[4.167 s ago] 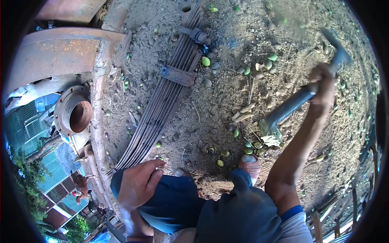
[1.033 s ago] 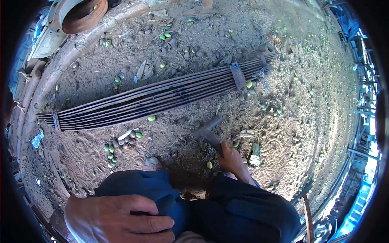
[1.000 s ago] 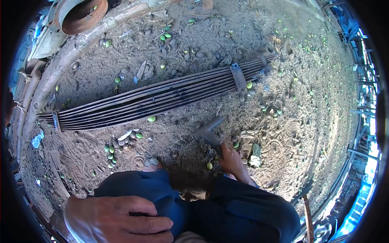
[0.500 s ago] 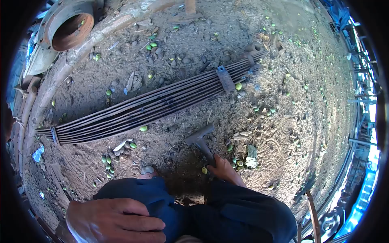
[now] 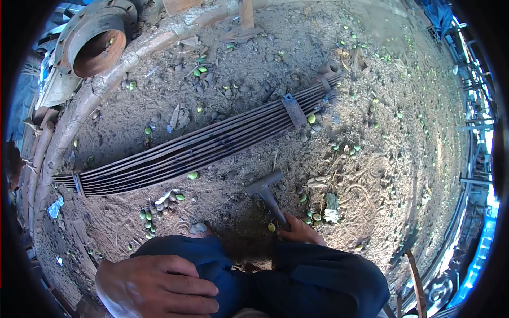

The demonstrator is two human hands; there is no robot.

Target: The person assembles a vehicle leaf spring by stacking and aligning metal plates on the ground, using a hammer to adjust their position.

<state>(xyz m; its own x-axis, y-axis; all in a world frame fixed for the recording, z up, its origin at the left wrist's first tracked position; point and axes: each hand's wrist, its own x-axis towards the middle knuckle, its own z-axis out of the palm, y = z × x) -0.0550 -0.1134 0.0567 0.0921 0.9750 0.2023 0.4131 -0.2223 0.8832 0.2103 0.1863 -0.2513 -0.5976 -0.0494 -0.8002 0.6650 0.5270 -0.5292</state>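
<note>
Dirt ground (image 5: 371, 175), outdoors, dry, littered with stones and small green fruits (image 5: 192, 175). We see a long leaf spring pack (image 5: 201, 146) lying across it, from lower left up to upper right. A rusty clamp (image 5: 294, 110) is strapped round it near the right end. We note a rusty wheel hub (image 5: 93, 47) top left, just beside a curved pipe (image 5: 98, 87) that bends down the left side.

Right hand (image 5: 301, 233) is closed round the lower end of the hammer (image 5: 268, 193) handle; only part of the hand shows past the knee. Hammer head sits low at the dirt on the near side of the leaf spring pack, near it but apart. The handle slants back toward the person. One green fruit lies just beside the handle, with more just right of it. We cannot tell whether the head presses into the soil or only rests on it.

Left hand (image 5: 154, 283) lies palm down on the left knee of the dark blue trousers (image 5: 318, 281), fingers stretched and slightly spread, holding nothing. We spot a shoe toe (image 5: 199, 228) poking out past that knee, with a small cluster of fruits just left of it.
</note>
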